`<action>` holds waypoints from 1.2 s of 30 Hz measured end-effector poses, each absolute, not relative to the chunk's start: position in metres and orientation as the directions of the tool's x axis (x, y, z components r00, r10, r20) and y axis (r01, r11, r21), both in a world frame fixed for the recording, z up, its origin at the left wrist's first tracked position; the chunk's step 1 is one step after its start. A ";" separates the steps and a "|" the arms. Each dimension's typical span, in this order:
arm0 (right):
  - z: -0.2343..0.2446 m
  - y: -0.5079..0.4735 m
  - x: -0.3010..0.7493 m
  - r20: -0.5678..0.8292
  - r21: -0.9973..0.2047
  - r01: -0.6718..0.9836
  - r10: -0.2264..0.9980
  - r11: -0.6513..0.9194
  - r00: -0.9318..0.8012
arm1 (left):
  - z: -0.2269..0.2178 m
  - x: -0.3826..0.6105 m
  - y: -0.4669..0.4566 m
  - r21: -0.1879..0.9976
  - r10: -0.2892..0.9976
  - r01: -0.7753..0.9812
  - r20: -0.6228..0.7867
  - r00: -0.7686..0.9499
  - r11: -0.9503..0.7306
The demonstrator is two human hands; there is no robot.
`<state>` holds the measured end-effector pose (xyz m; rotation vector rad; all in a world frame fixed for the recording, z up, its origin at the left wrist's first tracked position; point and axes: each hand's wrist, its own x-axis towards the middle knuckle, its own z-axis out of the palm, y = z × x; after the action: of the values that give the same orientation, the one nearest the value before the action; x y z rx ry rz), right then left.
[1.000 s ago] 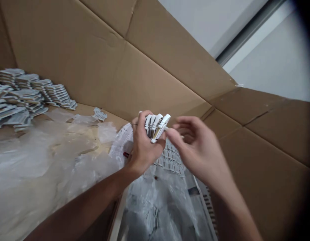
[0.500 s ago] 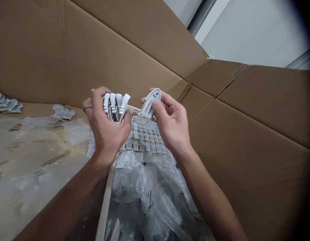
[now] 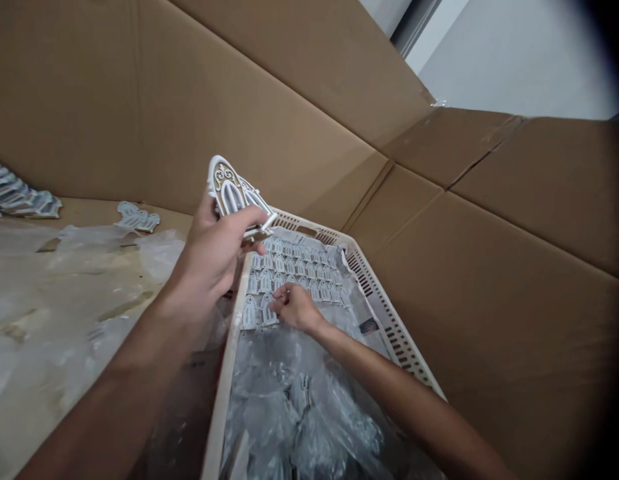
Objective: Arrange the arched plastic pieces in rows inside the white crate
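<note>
My left hand (image 3: 209,252) is closed round a small stack of white arched window-shaped pieces (image 3: 231,193) with gold-coloured scrollwork, held up above the crate's left edge. Down in the white plastic crate (image 3: 220,407), the fingertips of my right hand (image 3: 300,309) pinch the right edge of another arched window-shaped piece (image 3: 267,313). That one lies flat beside a similar piece (image 3: 249,313) at the left end of the front row. Behind them, several rows of the same pieces (image 3: 309,268) lie in the crate. The far fingers of my left hand are partly hidden.
Crumpled clear plastic (image 3: 289,380) covers the crate's near part. Cardboard walls (image 3: 269,120) rise behind and on the right. On the left are translucent plastic sheets (image 3: 54,287), a small group of pieces (image 3: 137,217) and a longer overlapping row (image 3: 24,193).
My right hand has lowered one arched piece from beside my left hand into the crate's front row. My left hand has turned, so its stack now shows the decorated front.
</note>
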<state>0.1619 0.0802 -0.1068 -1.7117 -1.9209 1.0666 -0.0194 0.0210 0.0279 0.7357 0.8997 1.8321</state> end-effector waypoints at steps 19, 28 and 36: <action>0.063 0.039 0.130 0.616 -0.571 0.422 0.707 0.704 -0.346 | 0.004 0.011 0.029 0.885 0.750 -0.080 0.337 -0.569 -0.459; 0.055 0.030 0.111 0.651 -0.520 0.533 0.714 0.667 -0.257 | 0.007 0.014 0.014 0.837 0.575 0.190 0.500 -0.647 -0.514; 0.062 0.040 0.128 0.662 -0.680 0.327 0.741 0.657 -0.113 | 0.010 0.007 0.025 0.841 0.659 -0.034 0.398 -0.638 -0.540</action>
<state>0.1278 0.0399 0.0624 -0.8739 -1.7067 0.4419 0.0073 0.0252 0.0105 1.0130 1.1830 2.2094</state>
